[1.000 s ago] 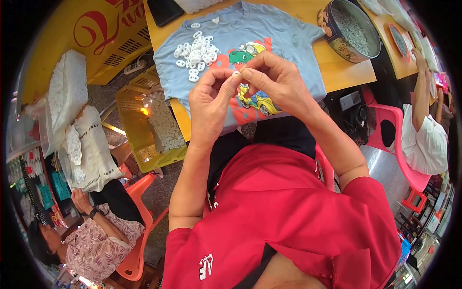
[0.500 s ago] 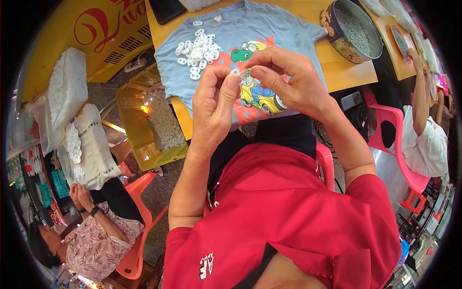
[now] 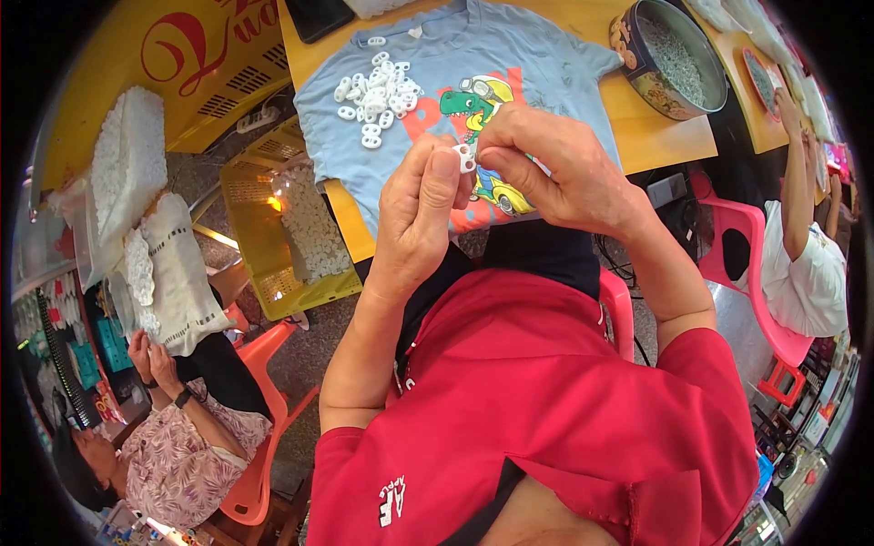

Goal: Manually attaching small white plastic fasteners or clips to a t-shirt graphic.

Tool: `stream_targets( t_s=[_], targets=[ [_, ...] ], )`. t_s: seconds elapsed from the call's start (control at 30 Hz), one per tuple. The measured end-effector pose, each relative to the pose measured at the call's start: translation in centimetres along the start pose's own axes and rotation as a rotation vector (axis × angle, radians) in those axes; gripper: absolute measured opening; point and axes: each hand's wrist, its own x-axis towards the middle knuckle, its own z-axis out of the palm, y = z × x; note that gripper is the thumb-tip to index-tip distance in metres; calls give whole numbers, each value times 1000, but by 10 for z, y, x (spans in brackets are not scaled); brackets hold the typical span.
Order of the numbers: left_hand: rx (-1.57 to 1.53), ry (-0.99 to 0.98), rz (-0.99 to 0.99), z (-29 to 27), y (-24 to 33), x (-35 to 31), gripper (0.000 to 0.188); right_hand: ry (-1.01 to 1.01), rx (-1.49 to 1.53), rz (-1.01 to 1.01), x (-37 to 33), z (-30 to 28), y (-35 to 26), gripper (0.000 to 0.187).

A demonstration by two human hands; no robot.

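Between the thumb and fingers of my left hand [image 3: 417,207] is a small white plastic piece with two round holes [image 3: 467,158]. My right hand [image 3: 557,171] is closed in a pinch right beside it, thumb and forefinger near the piece's right edge. Whatever those fingertips hold is hidden or too small to name. Beneath both hands lies a light blue T-shirt [image 3: 555,68] with a cartoon dinosaur print, spread over the table. A loose pile of similar white two-holed pieces [image 3: 381,89] rests on its upper left part.
A round tin [image 3: 648,84] of small metallic bits stands on the yellow table [image 3: 651,150] at right. Left of the table, a yellow crate [image 3: 244,214] holds many whitish pieces. One person [image 3: 196,446] sits at left; another [image 3: 801,264] sits at right by a pink chair [image 3: 760,291].
The white piece has turned so its two holes now show clearly between my hands. Both hands have shifted slightly right and down. The pile looks unchanged.
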Motion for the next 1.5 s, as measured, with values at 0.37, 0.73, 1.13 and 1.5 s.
stream_targets(
  t_s=[0.37, 0.73, 1.13, 1.5],
  targets=[
    [-110, -8, -29, 3, 0, 1, 27, -4, 34, -18, -2, 1, -4, 7],
    [286, -15, 48, 7, 12, 3, 25, 36, 19, -30, -3, 5, -6, 7],
    [-219, 103, -206, -5, -37, 11, 28, -24, 260, 387, -7, 19, 21, 17],
    [-1110, -119, -374, 13, -12, 4, 37, 159, 645, 419, 1, 17, 9, 17]
  ],
)
